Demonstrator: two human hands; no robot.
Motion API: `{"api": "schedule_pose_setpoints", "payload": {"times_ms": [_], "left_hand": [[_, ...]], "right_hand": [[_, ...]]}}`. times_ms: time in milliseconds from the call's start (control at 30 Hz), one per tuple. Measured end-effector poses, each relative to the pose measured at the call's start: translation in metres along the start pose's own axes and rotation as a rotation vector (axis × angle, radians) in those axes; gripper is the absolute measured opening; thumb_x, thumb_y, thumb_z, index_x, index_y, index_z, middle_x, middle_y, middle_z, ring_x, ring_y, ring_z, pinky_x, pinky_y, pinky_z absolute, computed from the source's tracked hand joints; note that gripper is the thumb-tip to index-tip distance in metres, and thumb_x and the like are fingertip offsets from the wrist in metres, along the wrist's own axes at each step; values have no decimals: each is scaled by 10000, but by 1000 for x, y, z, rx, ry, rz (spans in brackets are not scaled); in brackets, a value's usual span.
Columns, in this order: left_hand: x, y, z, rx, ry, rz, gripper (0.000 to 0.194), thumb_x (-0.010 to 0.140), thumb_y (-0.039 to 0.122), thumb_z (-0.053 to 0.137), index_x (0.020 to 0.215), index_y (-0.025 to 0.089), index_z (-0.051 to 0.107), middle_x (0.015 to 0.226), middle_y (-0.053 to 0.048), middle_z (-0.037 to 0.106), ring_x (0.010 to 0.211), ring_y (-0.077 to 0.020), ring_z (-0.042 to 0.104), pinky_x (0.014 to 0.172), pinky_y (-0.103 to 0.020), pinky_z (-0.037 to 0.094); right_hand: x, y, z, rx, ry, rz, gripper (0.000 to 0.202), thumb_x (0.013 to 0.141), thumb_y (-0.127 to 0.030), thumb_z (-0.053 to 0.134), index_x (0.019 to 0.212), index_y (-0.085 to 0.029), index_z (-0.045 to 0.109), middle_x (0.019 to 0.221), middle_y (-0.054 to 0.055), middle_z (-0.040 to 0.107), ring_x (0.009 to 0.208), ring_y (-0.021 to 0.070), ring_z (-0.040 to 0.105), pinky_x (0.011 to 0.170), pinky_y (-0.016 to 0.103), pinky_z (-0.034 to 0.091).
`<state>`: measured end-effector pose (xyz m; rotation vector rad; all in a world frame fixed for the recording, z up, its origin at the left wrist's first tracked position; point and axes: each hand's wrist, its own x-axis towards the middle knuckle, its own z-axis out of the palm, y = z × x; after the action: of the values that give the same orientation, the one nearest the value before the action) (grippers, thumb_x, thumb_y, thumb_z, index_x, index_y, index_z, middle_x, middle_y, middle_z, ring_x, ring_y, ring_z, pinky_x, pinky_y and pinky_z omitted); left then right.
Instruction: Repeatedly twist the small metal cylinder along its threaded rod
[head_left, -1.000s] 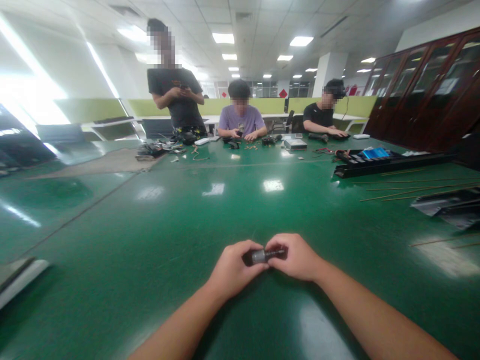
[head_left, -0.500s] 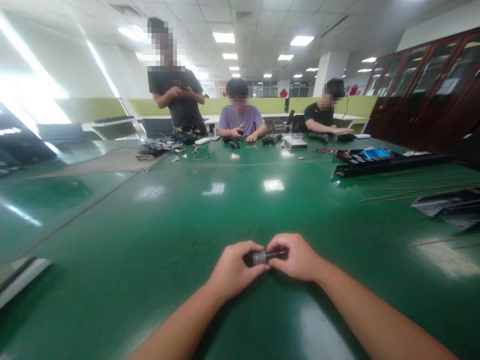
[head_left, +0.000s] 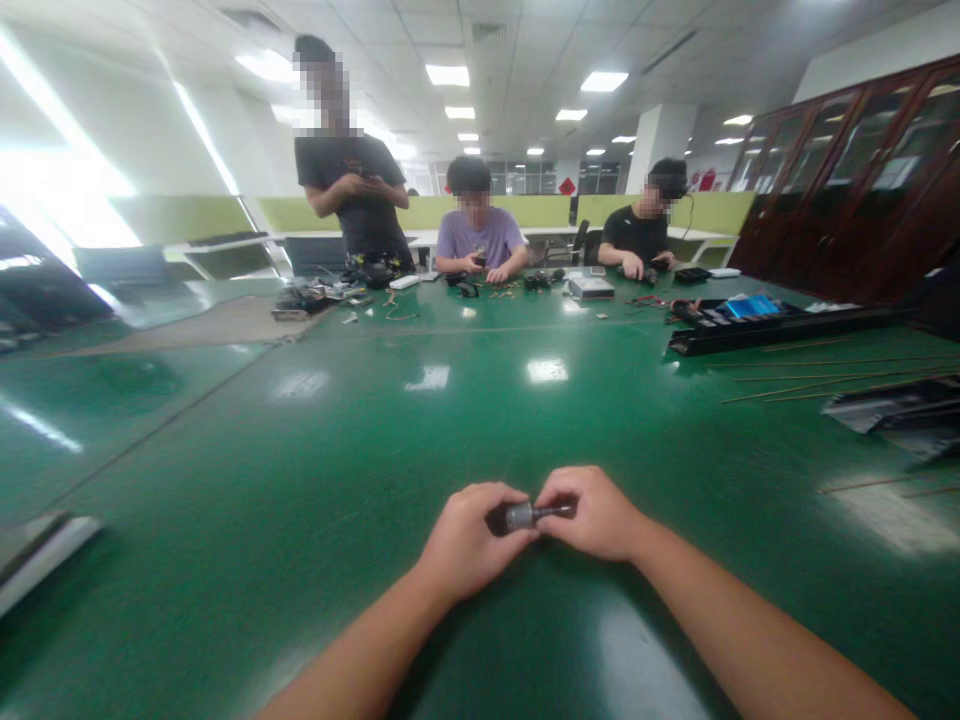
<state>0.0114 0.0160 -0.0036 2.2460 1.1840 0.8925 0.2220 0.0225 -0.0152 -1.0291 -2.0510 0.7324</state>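
Observation:
Low in the middle of the view, both hands meet around a small grey metal cylinder (head_left: 519, 515) with a thin dark shaft (head_left: 553, 511), looking like a small motor. My left hand (head_left: 471, 535) is closed on the cylinder, thumb in front and fingers behind. On the other side, my right hand (head_left: 592, 512) pinches the shaft between thumb and fingers. The part lies sideways, shaft pointing right, just over the green tabletop (head_left: 360, 440). Its left end is hidden in the left palm.
Across the table are a standing person (head_left: 352, 190) and two seated people (head_left: 480, 235). Electronic parts (head_left: 311, 298) and a white box (head_left: 591, 287) lie along the far side. At right are a long black tray (head_left: 787, 325) and thin rods (head_left: 825, 380).
My hands and the cylinder look almost unmoved. Across the table, the seated person at right has drawn their hands left toward a dark object.

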Motion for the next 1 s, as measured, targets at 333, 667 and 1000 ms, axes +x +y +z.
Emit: {"api": "schedule_pose_setpoints", "payload": {"times_ms": [333, 667, 1000], "left_hand": [[0, 0, 1, 14, 23, 5, 231, 716, 273, 785, 929, 228, 710, 900, -2, 728, 838, -194, 670, 782, -309, 484], [0, -1, 0, 18, 27, 5, 240, 717, 280, 785, 939, 229, 709, 902, -8, 728, 837, -200, 669, 784, -320, 490], [1, -1, 0, 24, 27, 20, 221, 727, 274, 777, 932, 228, 708, 890, -13, 727, 828, -198, 669, 783, -317, 490]], "right_hand": [[1, 3, -2, -2, 10, 7, 61, 718, -156, 741, 768, -186, 728, 749, 13, 687, 691, 150, 624, 657, 245, 455], [0, 1, -2, -3, -1, 23, 51, 715, -147, 742, 750, -182, 726, 732, 4, 688, 681, 143, 624, 642, 235, 443], [1, 1, -3, -17, -6, 28, 33, 723, -161, 739, 740, -179, 719, 724, 6, 684, 676, 143, 616, 633, 237, 434]]}}
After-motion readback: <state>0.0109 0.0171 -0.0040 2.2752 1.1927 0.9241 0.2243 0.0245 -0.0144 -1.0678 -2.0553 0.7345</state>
